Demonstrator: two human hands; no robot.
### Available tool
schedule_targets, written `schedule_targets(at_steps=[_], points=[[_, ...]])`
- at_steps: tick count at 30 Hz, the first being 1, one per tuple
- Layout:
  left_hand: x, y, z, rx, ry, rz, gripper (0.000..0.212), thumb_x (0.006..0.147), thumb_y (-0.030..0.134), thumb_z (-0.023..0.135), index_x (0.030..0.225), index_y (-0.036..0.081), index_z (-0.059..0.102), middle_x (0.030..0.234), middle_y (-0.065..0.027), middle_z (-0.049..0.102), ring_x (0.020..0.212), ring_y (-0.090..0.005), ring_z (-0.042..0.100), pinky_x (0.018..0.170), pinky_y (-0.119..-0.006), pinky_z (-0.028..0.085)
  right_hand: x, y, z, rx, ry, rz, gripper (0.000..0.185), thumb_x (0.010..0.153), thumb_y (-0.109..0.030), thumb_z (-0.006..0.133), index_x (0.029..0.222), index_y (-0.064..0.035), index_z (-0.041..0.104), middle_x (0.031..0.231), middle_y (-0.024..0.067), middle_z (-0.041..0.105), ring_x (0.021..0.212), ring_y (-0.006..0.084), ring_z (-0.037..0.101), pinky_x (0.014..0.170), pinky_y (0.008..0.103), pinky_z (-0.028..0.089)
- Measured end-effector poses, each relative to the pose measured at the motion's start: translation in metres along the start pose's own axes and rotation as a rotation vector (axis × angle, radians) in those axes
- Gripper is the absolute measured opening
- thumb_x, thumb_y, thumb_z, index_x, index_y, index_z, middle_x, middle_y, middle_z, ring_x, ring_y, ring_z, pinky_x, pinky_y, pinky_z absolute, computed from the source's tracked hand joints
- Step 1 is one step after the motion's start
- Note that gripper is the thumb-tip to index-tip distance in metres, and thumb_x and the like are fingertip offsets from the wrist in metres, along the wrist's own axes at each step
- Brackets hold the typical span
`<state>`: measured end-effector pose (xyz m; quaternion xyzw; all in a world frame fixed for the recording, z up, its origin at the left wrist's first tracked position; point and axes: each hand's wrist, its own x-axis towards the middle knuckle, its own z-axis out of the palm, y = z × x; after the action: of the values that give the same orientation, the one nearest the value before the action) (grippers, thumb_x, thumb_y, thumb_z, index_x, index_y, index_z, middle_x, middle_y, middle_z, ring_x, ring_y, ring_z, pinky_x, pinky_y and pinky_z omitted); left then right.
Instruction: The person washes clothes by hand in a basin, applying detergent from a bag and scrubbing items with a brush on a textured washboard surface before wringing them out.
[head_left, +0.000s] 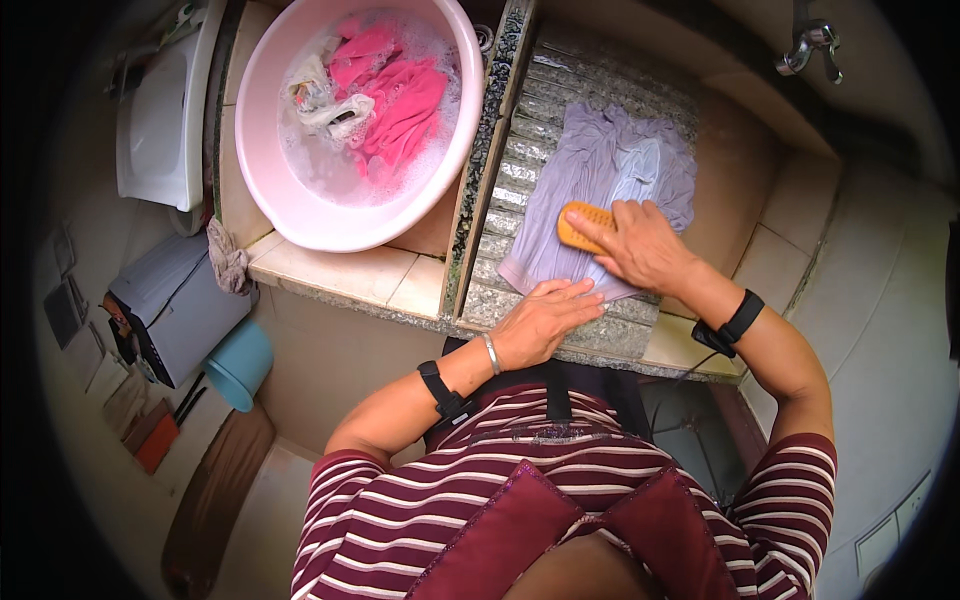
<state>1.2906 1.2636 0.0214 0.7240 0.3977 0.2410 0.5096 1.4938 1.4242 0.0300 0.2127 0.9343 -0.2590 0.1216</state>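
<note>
A wet lavender garment (555, 180) lies spread over a ribbed stone washboard slab (487, 300), with a pale blue patch of cloth on its upper right part. My right hand (645, 244) grips an orange scrubbing brush (581, 225), which rests on the lower middle of the garment; its bristles are hidden beneath. Palm down, my left hand (547, 319) lies flat on the garment's lower hem, fingers extended, holding no tool. To the left, a pink basin (322, 232) holds sudsy water with a bright pink cloth (405, 105) and a white cloth (349, 120) in it.
A stone divider (476, 157) stands between basin and slab. A metal tap (810, 49) is at the upper right. A crumpled rag (227, 259) hangs on the ledge's left corner. Further left are a white washbasin (157, 142), a cardboard box (187, 307) and a blue bucket (244, 364).
</note>
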Motion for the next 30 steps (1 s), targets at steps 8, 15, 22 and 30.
schedule_targets(at_steps=[8, 15, 22, 30], points=[[0.003, 0.002, -0.004, -0.075, 0.053, 0.015, 0.05, 0.085, -0.004, 0.061, 0.134, 0.006, 0.06, 0.142, -0.0108, 0.059, 0.139, -0.0249, 0.048, 0.11, -0.043, 0.037, 0.02, 0.13, -0.057, -0.072, 0.307, 0.676, 0.085, 0.083, -0.03, 0.068, 0.155, -0.0051, 0.031, 0.106, 0.0284, 0.059, 0.094, 0.0439, 0.062, 0.082, 0.0531, 0.049], [0.019, 0.01, -0.046, 0.257, 0.438, -0.183, 0.049, 0.081, 0.002, 0.068, 0.129, 0.0, 0.06, 0.127, -0.0162, 0.063, 0.11, -0.0361, 0.057, 0.097, -0.046, 0.045, 0.101, 0.039, -0.192, -0.058, 0.592, 0.155, 0.054, 0.061, -0.021, 0.074, 0.103, 0.0064, 0.054, 0.125, 0.0292, 0.048, 0.115, 0.045, 0.047, 0.1, 0.0508, 0.041], [0.015, -0.004, -0.046, 0.635, 0.368, -0.468, 0.057, 0.081, 0.01, 0.066, 0.134, -0.007, 0.051, 0.115, -0.0194, 0.057, 0.105, -0.0321, 0.053, 0.092, -0.041, 0.044, 0.224, 0.057, -0.228, -0.109, 0.074, 0.131, 0.058, 0.058, -0.03, 0.076, 0.104, 0.0038, 0.065, 0.132, 0.0323, 0.052, 0.125, 0.0447, 0.05, 0.107, 0.0502, 0.04], [0.011, -0.008, -0.035, 0.26, 0.473, -0.521, 0.014, 0.079, 0.004, 0.068, 0.088, 0.001, 0.057, 0.091, -0.0171, 0.057, 0.086, -0.035, 0.06, 0.074, -0.044, 0.049, 0.252, 0.08, -0.217, 0.123, 0.059, 0.114, 0.065, 0.057, -0.023, 0.073, 0.113, 0.0084, 0.061, 0.103, 0.0263, 0.068, 0.099, 0.0389, 0.066, 0.085, 0.0397, 0.052]])
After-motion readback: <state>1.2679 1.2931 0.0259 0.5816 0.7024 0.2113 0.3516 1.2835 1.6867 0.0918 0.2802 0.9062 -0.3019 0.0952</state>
